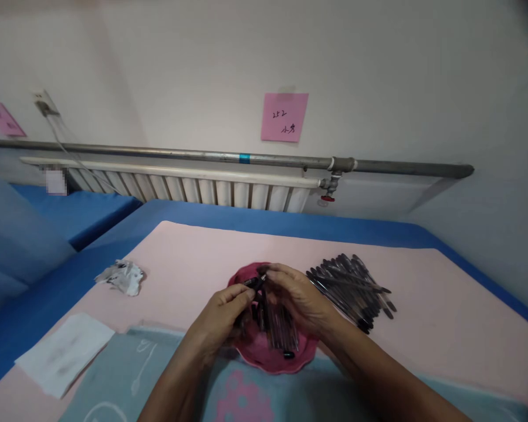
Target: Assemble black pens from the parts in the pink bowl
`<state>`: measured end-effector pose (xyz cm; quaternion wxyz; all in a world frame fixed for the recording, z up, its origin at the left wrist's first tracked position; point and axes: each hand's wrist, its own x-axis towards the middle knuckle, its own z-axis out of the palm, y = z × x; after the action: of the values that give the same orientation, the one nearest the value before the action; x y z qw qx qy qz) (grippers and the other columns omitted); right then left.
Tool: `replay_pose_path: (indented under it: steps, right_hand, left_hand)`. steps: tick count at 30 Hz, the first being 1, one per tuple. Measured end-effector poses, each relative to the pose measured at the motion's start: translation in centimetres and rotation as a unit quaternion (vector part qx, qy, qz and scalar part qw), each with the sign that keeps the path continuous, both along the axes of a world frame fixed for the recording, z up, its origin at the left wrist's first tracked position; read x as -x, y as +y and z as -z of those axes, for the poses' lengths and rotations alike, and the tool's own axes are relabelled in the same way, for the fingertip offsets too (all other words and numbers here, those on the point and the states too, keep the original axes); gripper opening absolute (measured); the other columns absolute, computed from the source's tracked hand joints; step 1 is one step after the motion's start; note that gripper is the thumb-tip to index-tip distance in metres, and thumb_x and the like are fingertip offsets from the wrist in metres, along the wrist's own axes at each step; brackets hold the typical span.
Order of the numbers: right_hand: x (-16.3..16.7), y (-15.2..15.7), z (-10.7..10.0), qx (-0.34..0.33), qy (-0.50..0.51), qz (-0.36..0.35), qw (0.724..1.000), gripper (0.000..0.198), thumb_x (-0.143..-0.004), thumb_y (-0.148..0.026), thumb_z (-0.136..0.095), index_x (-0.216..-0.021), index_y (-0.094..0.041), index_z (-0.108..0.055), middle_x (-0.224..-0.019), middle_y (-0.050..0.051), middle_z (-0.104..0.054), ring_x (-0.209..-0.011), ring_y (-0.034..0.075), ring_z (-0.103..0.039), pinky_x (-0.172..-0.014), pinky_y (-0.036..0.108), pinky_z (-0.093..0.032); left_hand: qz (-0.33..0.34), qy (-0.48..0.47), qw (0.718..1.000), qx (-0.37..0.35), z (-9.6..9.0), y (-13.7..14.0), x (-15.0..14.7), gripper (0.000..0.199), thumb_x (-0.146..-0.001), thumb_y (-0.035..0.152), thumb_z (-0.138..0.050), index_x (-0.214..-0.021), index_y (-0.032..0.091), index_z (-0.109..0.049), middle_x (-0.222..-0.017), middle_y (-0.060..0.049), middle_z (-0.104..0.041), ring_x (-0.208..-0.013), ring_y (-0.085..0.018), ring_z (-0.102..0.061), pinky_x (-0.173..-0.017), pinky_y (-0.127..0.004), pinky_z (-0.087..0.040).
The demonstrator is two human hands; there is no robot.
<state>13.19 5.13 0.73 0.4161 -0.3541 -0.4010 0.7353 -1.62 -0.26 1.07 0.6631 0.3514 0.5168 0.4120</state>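
Note:
Over a pink scalloped dish (308, 353), my left hand (224, 310) pinches a black pen piece (259, 283) between thumb and fingers. My right hand (294, 293) is closed at the other end of it, with thumb and fingertips around a pale, pointed tip. How much of the pen lies inside the fingers is hidden. Clear pen barrels (281, 328) lie side by side in the dish, under and beside my right hand. Several black caps are among them, and one black cap (288, 354) lies near the dish's front rim.
A pile of black-capped pens (352, 287) lies right of the dish. Crumpled, ink-stained tissue (125, 276) and a folded white cloth (66, 354) are at the left. A blue-green towel (158, 363) covers the front of the pink sheet (431, 305). Behind stands a radiator (206, 190).

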Motion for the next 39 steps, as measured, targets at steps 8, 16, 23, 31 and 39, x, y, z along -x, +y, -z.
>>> replay_pose_path:
  steps: [8,16,23,31,39]
  right_hand:
    - [0.03,0.02,0.23,-0.011,0.029,-0.014,0.999,0.021,-0.062,-0.024,-0.076,-0.080,-0.017,-0.067,-0.075,0.000,-0.067,-0.067,0.011,-0.058,-0.068,0.026,-0.045]
    - [0.04,0.14,0.43,-0.016,0.012,-0.016,1.000,0.020,-0.062,-0.024,-0.075,-0.077,-0.016,-0.067,-0.069,-0.001,-0.065,-0.062,0.011,-0.056,-0.063,0.025,-0.045]
    - [-0.10,0.36,0.72,-0.020,-0.001,-0.019,1.000,0.020,-0.063,-0.025,-0.074,-0.079,-0.017,-0.067,-0.072,-0.001,-0.065,-0.062,0.010,-0.056,-0.063,0.025,-0.044]
    - [-0.20,0.39,0.58,-0.009,-0.009,-0.020,1.000,0.019,-0.062,-0.024,-0.075,-0.077,-0.016,-0.067,-0.067,-0.002,-0.062,-0.058,0.008,-0.052,-0.056,0.022,-0.040]
    - [-0.25,0.46,0.78,-0.127,-0.126,-0.029,0.983,0.014,-0.074,-0.029,-0.062,-0.083,-0.019,-0.064,-0.071,-0.002,-0.062,-0.062,0.011,-0.053,-0.060,0.026,-0.042]
  left_hand:
    - [0.003,0.011,1.000,-0.008,-0.15,-0.03,0.35,0.038,-0.069,0.054,-0.062,-0.068,0.020,-0.046,-0.045,0.009,-0.037,-0.033,-0.003,-0.022,-0.034,-0.017,-0.011]
    - [0.018,0.019,1.000,-0.007,0.05,-0.18,0.44,0.033,-0.073,0.051,-0.059,-0.071,0.020,-0.046,-0.046,0.010,-0.036,-0.033,-0.002,-0.020,-0.034,-0.018,-0.010]
    - [0.012,0.039,0.999,-0.012,0.10,0.01,0.32,0.034,-0.072,0.051,-0.060,-0.070,0.020,-0.047,-0.046,0.010,-0.035,-0.034,-0.003,-0.024,-0.034,-0.018,-0.013]
    - [0.008,0.058,0.998,-0.011,-0.07,-0.01,0.23,0.034,-0.072,0.052,-0.059,-0.070,0.019,-0.049,-0.045,0.010,-0.034,-0.035,-0.004,-0.022,-0.036,-0.019,-0.013]
    - [-0.009,0.130,0.987,-0.090,0.63,0.57,1.01,0.033,-0.073,0.051,-0.059,-0.070,0.017,-0.057,-0.050,0.007,-0.041,-0.043,-0.007,-0.030,-0.043,-0.021,-0.022]
